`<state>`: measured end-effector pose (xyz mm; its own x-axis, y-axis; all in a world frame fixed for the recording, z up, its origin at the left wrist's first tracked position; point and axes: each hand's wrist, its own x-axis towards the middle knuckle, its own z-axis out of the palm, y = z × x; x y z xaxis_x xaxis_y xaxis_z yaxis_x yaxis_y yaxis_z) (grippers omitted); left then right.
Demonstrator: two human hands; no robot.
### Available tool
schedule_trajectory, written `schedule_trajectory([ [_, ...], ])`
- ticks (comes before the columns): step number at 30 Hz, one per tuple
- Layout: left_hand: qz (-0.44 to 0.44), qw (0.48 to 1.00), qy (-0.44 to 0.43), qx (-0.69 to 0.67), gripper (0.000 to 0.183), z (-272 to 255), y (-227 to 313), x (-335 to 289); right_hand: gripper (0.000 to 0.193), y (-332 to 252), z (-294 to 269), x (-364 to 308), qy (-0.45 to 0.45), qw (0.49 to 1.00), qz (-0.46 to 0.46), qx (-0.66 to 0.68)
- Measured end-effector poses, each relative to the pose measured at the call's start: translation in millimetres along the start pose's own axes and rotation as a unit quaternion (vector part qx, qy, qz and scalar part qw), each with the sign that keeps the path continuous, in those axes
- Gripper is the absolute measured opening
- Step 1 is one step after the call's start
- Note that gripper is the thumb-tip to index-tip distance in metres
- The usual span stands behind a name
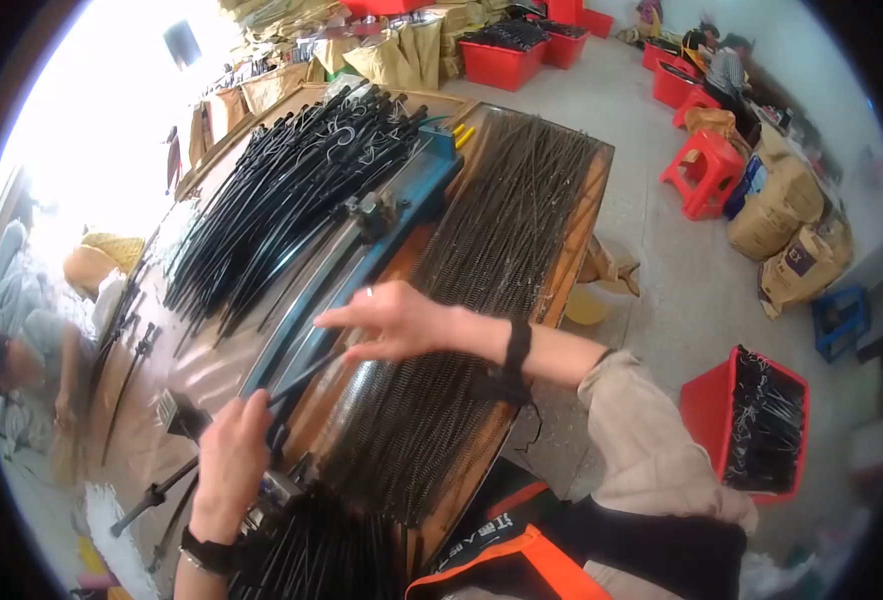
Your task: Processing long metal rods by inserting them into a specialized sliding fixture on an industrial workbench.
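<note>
My left hand (229, 455) is closed round a thin dark rod (306, 380), which slants up toward my right hand (391, 322). The right hand pinches the rod's far end between thumb and fingers, its index finger stretched out to the left. Both hands are over a long blue metal rail (401, 222) with a small metal fitting (373, 215) on it. Below the left hand, a black rod with a thicker collar (151, 495) sticks out to the left. Long dark coiled springs (401, 430) lie beneath my right forearm.
Black tubes (291, 185) are heaped left of the rail; more black rods (311, 550) lie near me. A red crate (706, 415) of black parts, a red stool (703, 175) and paper sacks (776, 205) stand right. A person (36, 350) sits left, another (726, 75) far right.
</note>
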<state>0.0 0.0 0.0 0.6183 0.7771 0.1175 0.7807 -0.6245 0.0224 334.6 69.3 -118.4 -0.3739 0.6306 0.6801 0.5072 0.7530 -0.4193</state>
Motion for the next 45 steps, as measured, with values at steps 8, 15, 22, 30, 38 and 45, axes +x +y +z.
schedule_trajectory([
  [8,0.010,0.999,-0.002,-0.046,0.024,22,11,30,0.039,52,-26,-7,0.073,0.995,-0.038,-0.064],
  [15,0.000,0.999,-0.013,-0.043,0.024,21,19,35,0.036,21,-3,6,0.115,0.984,0.056,-0.127],
  [22,-0.033,0.998,0.050,-0.027,0.028,2,-5,-3,0.033,-16,8,-9,0.020,0.999,0.044,-0.005],
  [30,-0.087,0.991,0.089,-0.056,0.034,-19,-23,-61,0.028,-33,35,-6,0.068,0.982,0.045,0.170],
  [38,-0.088,0.992,0.076,-0.040,0.036,-13,-8,-88,0.026,-112,83,32,0.148,0.974,-0.123,0.117],
  [45,-0.112,0.988,0.105,-0.001,0.037,-18,-18,-109,0.030,-108,80,22,0.051,0.996,-0.067,0.037],
])
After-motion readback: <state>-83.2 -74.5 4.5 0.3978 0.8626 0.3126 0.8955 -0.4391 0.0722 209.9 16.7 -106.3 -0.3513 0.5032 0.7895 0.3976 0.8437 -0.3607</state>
